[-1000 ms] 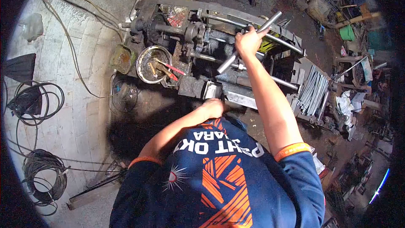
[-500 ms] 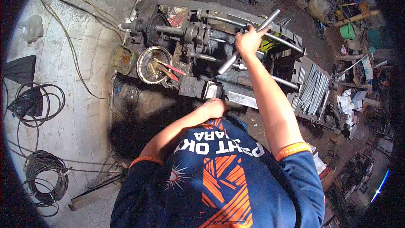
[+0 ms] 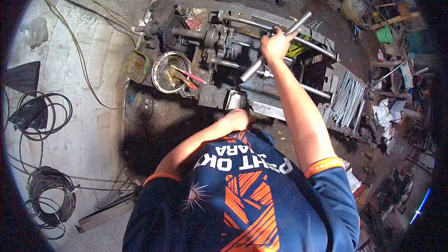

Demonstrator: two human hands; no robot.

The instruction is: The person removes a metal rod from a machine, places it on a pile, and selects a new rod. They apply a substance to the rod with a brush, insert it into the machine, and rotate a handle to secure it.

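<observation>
My right hand [image 3: 275,45] is closed around the middle of a long straight metal bar [image 3: 254,69], which lies diagonally over a greasy machine [image 3: 219,39]. Parallel steel rods [image 3: 315,91] run lengthwise along the machine beneath that hand. At the near edge, my left hand [image 3: 237,119] has its fingers curled; what they hold, if anything, is hidden. Just beyond it sits a small rectangular metal tray [image 3: 235,100]. A round basin [image 3: 156,80] stands left of it, with brushes [image 3: 190,75] with red and pink handles lying across it.
A bundle of cut metal rods [image 3: 347,98] lies at the machine's right end. A grimy square container [image 3: 136,66] stands beside the basin. Coiled black cable [image 3: 50,195] lies on the pale floor at left. Scrap and a green container [image 3: 384,34] crowd the far right.
The metal bar has turned very slightly, its upper end shifting a little right and its lower end a little left. My left hand has stayed in place.
</observation>
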